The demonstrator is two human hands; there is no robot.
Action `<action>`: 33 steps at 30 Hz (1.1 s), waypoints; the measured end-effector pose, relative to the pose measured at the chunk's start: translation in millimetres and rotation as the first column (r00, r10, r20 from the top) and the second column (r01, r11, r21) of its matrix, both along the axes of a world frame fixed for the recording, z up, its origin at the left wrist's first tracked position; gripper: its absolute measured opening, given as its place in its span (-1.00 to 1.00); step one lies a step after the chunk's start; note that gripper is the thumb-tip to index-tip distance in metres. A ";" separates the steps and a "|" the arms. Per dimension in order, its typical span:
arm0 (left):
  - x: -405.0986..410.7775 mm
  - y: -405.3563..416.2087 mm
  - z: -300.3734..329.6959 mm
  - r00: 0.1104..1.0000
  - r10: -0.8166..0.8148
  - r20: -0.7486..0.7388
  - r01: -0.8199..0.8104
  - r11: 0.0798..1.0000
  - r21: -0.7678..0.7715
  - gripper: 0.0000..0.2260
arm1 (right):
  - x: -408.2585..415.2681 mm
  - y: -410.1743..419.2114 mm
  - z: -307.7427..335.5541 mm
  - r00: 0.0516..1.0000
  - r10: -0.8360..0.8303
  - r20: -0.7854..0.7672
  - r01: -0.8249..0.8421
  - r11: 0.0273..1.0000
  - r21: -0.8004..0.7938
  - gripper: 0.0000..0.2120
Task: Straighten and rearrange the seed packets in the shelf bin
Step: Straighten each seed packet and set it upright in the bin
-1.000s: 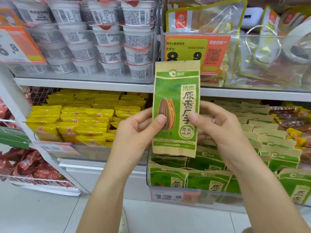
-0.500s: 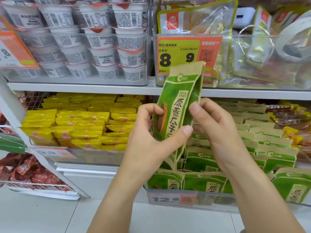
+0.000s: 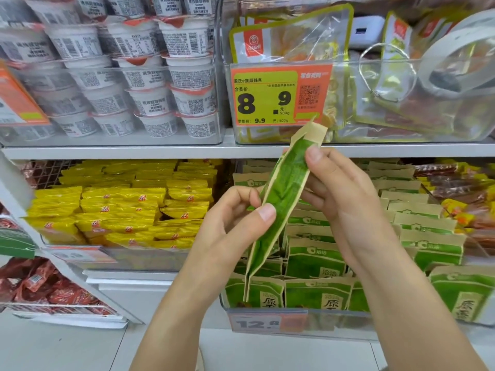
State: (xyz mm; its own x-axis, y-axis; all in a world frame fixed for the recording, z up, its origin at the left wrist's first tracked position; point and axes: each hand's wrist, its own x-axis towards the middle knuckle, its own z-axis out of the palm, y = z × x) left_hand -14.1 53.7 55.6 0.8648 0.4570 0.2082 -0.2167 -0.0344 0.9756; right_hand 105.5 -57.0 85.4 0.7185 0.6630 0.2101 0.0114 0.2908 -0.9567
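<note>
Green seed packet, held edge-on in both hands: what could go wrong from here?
1. The green-and-tan paper seed packet is only pinched by the left hand and right hand; it might slip.
2. Its lower corner hangs just above the upright green packets in the clear plastic shelf bin; lowering it could knock them askew.
</note>
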 end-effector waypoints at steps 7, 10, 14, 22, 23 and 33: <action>1.0 -1.6 1.5 0.912 0.320 0.256 -0.299 0.947 -0.118 -0.50 | -9.9 -1.7 -11.2 0.960 0.238 0.146 -0.221 0.967 -0.123 -0.28; 1.9 0.2 1.0 0.877 0.374 0.302 -0.315 0.922 -0.226 -0.39 | -13.3 1.0 -14.5 0.913 0.357 0.196 -0.307 0.920 -0.244 -0.35; 2.7 0.7 -1.1 0.871 0.390 0.300 -0.322 0.913 -0.251 -0.38 | -15.6 3.6 -17.2 0.906 0.385 0.174 -0.325 0.899 -0.294 -0.51; 3.0 2.1 -1.1 0.873 0.380 0.305 -0.308 0.915 -0.260 -0.40 | -16.5 4.2 -16.1 0.905 0.369 0.209 -0.314 0.914 -0.257 -0.68; 2.9 1.6 -0.8 0.872 0.380 0.309 -0.305 0.915 -0.264 -0.40 | -16.4 4.1 -15.6 0.904 0.366 0.219 -0.308 0.915 -0.259 -0.70; 3.4 -1.6 2.6 0.876 0.375 0.301 -0.295 0.913 -0.281 -0.41 | -19.5 3.3 -10.0 0.915 0.315 0.252 -0.261 0.938 -0.227 -0.89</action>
State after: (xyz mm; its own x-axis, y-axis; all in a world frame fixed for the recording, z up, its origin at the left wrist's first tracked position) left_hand -10.7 52.1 58.1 0.5440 0.7749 0.3219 -0.5513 0.0409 0.8333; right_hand 86.0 -53.7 75.4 0.4200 0.8783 0.2285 0.2292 0.1409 -0.9631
